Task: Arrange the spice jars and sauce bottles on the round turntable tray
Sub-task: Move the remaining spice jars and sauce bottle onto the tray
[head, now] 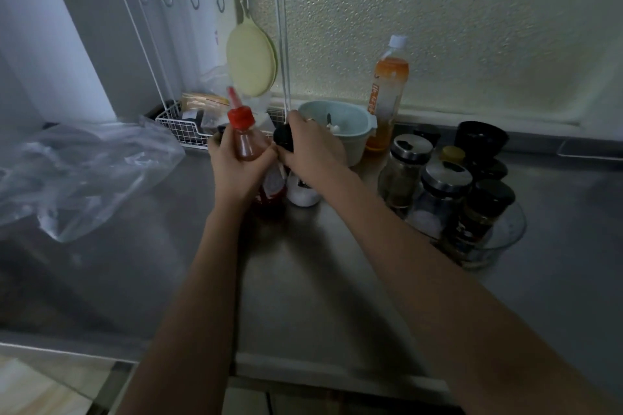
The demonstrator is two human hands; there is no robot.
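Observation:
My left hand (236,162) grips a red-capped sauce bottle (244,136) with reddish sauce, standing on the steel counter. My right hand (310,152) is closed around a black-capped bottle (283,138) with a white base (303,195), right beside the red one. At the right, the clear round turntable tray (505,239) carries several jars: two steel-lidded glass jars (408,165) (441,195) and a black-lidded spice jar (488,209). More dark-lidded jars and a yellow-lidded one (453,154) stand behind them.
A tall orange-liquid bottle (386,94) stands by the window next to a pale green bowl (340,128). A white wire rack (188,128) with hooks and a hanging round pad sits at the back. A crumpled clear plastic bag (77,172) lies left.

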